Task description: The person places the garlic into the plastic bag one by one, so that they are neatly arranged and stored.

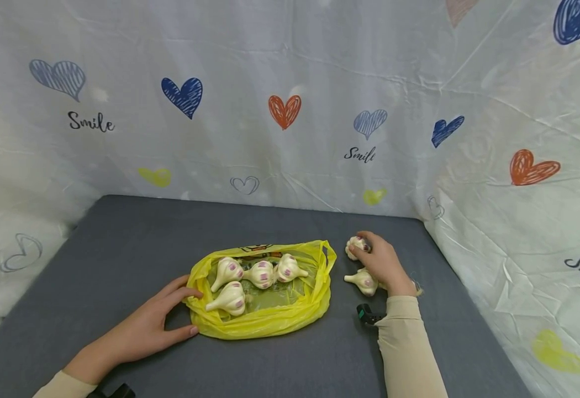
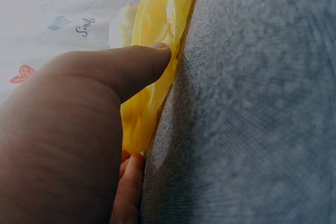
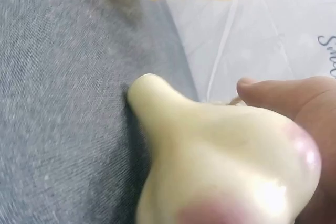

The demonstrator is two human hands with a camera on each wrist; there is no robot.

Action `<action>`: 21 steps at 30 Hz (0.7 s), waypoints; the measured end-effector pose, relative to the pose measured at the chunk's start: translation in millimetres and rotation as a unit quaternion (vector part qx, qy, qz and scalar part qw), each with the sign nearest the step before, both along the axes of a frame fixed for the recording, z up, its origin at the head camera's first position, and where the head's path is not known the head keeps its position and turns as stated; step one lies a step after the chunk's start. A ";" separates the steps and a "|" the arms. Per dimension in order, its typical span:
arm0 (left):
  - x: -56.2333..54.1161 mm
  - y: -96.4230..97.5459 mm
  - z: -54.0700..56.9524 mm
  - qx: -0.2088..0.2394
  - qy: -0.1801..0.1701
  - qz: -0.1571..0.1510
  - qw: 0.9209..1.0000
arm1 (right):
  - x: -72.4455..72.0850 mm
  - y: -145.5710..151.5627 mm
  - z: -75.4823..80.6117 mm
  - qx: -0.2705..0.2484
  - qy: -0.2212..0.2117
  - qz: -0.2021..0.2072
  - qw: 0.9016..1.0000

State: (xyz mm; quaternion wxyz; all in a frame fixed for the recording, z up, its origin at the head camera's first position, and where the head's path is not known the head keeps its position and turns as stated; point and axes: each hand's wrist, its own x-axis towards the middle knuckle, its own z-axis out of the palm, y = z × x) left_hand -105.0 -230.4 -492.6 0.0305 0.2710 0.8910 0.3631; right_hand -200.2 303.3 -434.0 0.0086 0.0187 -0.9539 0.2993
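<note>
A yellow plastic bag (image 1: 290, 320) lies opened out on the dark grey table, with several white garlic bulbs (image 1: 228, 298) showing inside it. At its left end my left hand (image 1: 146, 318) touches the bag, fingers over the rim and straight thumb (image 2: 142, 61) against the side. To the right of the bag, my right hand (image 1: 381, 262) grips a garlic bulb (image 1: 356, 247) between thumb and fingers. Another garlic bulb (image 1: 364, 282) lies just below that hand, its stem pointing left; it looms large in the right wrist view. My right wrist partly hides something pale with a bit of string.
A black wrist device (image 1: 367, 314) sticks out beside the right sleeve, close over the table (image 1: 146, 232). White curtains (image 1: 320, 66) printed with hearts hang behind the table and along both sides.
</note>
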 end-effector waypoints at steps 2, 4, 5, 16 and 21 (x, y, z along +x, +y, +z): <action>-0.5 0.3 -0.4 0.001 -0.001 -0.001 1.000 | 0.0 -0.3 0.2 0.003 0.001 0.009 1.000; -0.9 0.5 -0.6 0.002 -0.004 0.000 1.000 | 0.6 -0.8 0.1 0.002 0.002 0.016 1.000; -0.9 0.6 -0.6 0.002 -0.004 -0.001 1.000 | 0.6 -0.9 -0.1 0.001 0.004 0.020 1.000; -0.3 0.1 0.3 -0.002 -0.003 0.001 1.000 | 1.4 -0.4 -1.7 -0.002 0.005 0.026 1.000; 0.5 -0.2 2.9 -0.006 0.003 -0.001 1.000 | 0.2 -0.9 -1.4 -0.004 0.007 0.024 1.000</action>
